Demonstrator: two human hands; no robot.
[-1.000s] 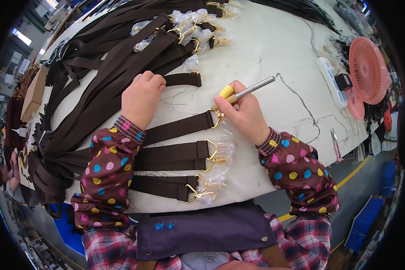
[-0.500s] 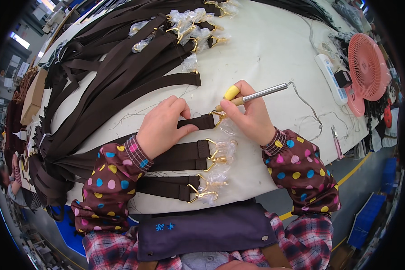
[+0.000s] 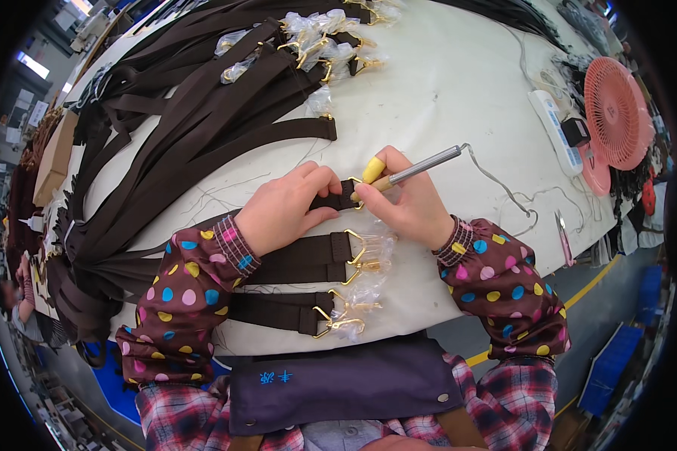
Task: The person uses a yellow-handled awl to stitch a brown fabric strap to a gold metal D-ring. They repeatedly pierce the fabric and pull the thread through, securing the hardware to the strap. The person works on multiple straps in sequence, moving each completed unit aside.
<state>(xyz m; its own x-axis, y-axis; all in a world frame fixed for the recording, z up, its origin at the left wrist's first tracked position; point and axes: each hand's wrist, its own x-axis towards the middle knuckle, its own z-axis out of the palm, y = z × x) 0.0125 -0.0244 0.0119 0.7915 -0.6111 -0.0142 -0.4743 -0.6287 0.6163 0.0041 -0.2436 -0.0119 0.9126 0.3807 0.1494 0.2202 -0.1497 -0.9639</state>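
Observation:
My left hand [image 3: 284, 209] is closed on the end of a dark brown webbing strap [image 3: 331, 200], pinching it flat above the white table. My right hand [image 3: 414, 209] grips a corded pen-shaped tool [image 3: 426, 164] with a wooden grip and metal barrel, resembling a soldering iron. The tool's front end meets the strap end beside a gold metal ring [image 3: 356, 181]; the exact tip is hidden by my fingers. A yellow finger cover [image 3: 373, 170] sits on one right finger. Nearer me lie strap ends [image 3: 297, 257] with gold hooks [image 3: 355, 248] wrapped in clear plastic.
Many brown straps [image 3: 203, 120] are heaped at the left and back. To the right are a white power strip [image 3: 555, 131], a pink fan [image 3: 615, 113] and pink-handled snips [image 3: 563, 239]. The tool's grey cord [image 3: 496, 178] trails across the white table [image 3: 444, 98].
My right hand and the tool have shifted slightly left and down, onto the strap end. My left hand has moved a little right along the strap, covering more of it.

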